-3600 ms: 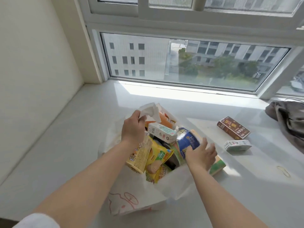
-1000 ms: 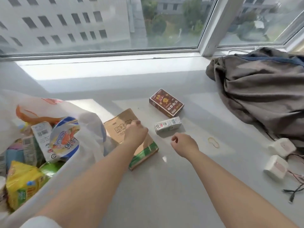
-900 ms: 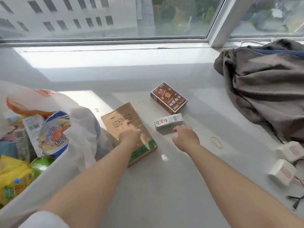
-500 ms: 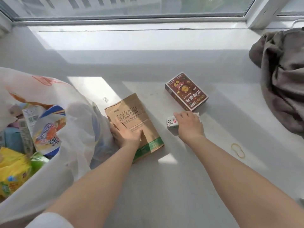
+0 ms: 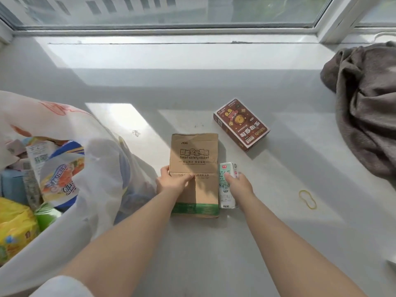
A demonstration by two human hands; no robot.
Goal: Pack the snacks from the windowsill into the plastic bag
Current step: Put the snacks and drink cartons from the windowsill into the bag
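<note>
A white plastic bag stands open at the left, filled with several snack packs. In the middle of the sill lies a flat brown cardboard box with a green end. My left hand grips its left edge, thumb on top. A small white milk carton lies against the box's right side, and my right hand holds it. A dark red snack box lies further back to the right, untouched.
A crumpled grey-brown cloth covers the right end of the white windowsill. A yellow rubber band lies right of my right arm. The window frame runs along the back.
My left hand has turned the cardboard box straight and gripped its edge. My right hand has dragged the milk carton nearer, lengthwise beside the box. The view has shifted left and down.
</note>
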